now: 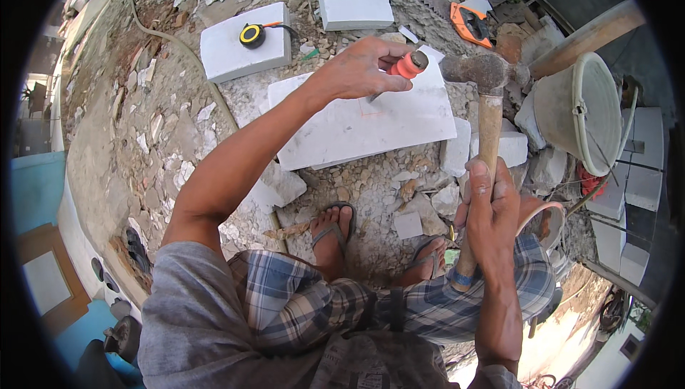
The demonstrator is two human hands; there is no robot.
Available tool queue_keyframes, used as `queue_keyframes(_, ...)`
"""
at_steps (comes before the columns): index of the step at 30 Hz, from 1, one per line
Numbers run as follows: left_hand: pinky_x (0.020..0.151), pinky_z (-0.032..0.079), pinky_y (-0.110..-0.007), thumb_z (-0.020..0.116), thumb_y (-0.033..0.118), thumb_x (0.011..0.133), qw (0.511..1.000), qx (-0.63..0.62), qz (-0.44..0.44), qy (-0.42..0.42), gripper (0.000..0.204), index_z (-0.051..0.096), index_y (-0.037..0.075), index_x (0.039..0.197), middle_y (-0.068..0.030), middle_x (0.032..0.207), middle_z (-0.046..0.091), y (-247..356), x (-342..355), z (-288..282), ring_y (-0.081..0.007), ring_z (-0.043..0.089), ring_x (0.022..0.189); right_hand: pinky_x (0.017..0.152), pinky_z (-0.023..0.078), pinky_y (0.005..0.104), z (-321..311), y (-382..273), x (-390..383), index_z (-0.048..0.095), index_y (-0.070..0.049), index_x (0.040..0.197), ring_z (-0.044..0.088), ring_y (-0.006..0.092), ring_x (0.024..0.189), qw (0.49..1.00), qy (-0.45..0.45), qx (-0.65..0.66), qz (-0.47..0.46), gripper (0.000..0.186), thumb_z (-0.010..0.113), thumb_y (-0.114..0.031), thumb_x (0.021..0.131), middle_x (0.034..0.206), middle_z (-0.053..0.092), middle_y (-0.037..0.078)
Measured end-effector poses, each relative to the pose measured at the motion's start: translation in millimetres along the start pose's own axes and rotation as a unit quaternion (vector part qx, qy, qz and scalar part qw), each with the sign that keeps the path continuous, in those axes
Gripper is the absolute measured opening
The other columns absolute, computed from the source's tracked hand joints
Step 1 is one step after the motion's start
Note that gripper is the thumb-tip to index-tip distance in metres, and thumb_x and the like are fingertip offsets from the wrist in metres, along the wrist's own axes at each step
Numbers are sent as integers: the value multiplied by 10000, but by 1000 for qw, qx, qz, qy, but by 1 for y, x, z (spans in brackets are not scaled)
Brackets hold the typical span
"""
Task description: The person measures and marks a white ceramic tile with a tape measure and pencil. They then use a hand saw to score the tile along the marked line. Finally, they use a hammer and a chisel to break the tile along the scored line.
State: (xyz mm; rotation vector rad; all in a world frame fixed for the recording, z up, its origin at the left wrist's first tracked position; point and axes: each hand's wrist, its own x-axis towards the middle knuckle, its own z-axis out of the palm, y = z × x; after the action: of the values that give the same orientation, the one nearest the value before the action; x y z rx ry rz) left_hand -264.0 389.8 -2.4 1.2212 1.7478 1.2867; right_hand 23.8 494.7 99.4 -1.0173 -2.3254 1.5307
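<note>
My left hand (pixel 371 68) is closed around the red handle of a chisel (pixel 409 65). The chisel's metal shaft points down at a white lightweight block (pixel 335 128) lying flat in front of me; whether the tip touches it I cannot tell. Faint orange lines mark the block beside the shaft. In my right hand (pixel 491 200) is the wooden handle of a hammer (pixel 489 121), its thumb laid along the grip. The hammer's heavy rusty head is raised to the right of the chisel, apart from it.
A yellow and black tape measure (pixel 252 36) rests on another white block (pixel 214 50); a further block (pixel 355 8) lies beyond. An orange-handled saw (pixel 471 25) is at the far right. A dirty white bucket (pixel 581 110) stands right, near stacked blocks (pixel 642 146). Rubble covers the ground; a hose (pixel 182 46) crosses left.
</note>
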Motion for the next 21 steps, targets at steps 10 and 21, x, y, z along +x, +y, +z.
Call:
queue_keyframes(10, 1050, 529, -375, 821, 242, 884, 997, 76, -14, -26, 457, 706, 28, 1272, -92, 1127, 744, 13, 8, 8, -214, 708, 1047, 449, 370, 252, -8, 7, 25, 564, -18, 1014, 494, 66, 497, 997, -44, -60, 7, 385, 486, -370, 1147, 621, 492, -20)
queue_keyframes(21, 964, 548, -380, 831, 211, 871, 995, 88, -12, -41, 457, 730, 55, 1288, -107, 1086, 761, 9, 21, 21, -216, 697, 986, 447, 382, 259, -18, 3, 22, 579, -37, 1052, 481, 69, 478, 996, -1, 34, 86, 388, 480, -399, 1148, 613, 470, -36)
